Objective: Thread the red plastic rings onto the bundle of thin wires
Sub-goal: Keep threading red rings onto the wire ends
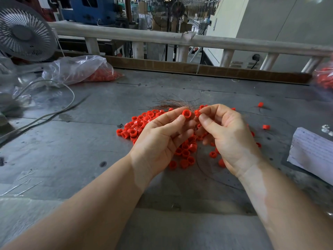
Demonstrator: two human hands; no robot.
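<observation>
Both hands are up over a grey metal worktop (72,159) that looks scratched and dull. The left hand (162,138) pinches one red ring (186,113) between thumb and fingertip; the ring is small, round and smooth plastic with a hole in it. The right hand (228,134) has curled fingers and pinches another ring (197,113) just beside the first. Thin brown wires (173,103) fan out like hair behind the fingertips; where they are held is hidden by the fingers. A pile of rings (142,123) lies under the hands, partly covered by them. A clear crinkly bag (77,69) holds more red pieces. A white fan (25,31) is cut off at the left edge. Lined paper (311,152) lies at the right.
</observation>
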